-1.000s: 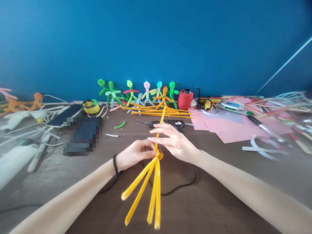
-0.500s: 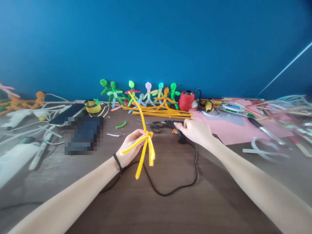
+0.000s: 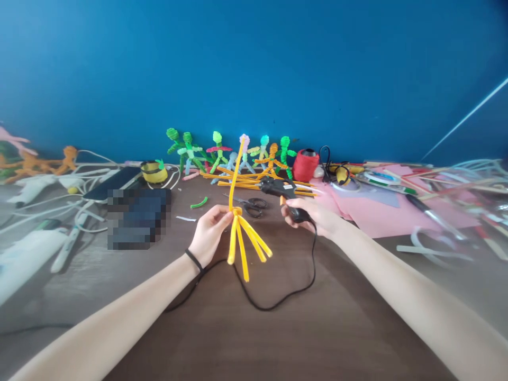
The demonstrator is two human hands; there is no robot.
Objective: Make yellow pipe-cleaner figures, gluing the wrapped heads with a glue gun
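Note:
My left hand (image 3: 209,232) pinches a bundle of yellow pipe cleaners (image 3: 241,239) at its twisted knot. One long strand points up, and several loose ends hang down and fan out. My right hand (image 3: 317,218) is closed around the handle of a black glue gun (image 3: 282,191), lifted off the brown table (image 3: 254,328) with its nozzle pointing left toward the bundle. The gun's black cord (image 3: 293,288) loops across the table under both hands. A pair of scissors (image 3: 251,203) lies just behind the bundle.
A row of pipe-cleaner figures (image 3: 234,151) stands against the blue wall, with loose yellow pipe cleaners (image 3: 257,182) and a red spool (image 3: 305,164) beside them. Pink paper (image 3: 373,211) and craft scraps cover the right. A phone (image 3: 115,182), a blurred dark object and white cables lie left.
My right hand left the bundle, reached to the glue gun and picked it up. My left hand turned the bundle so its long strand stands upright.

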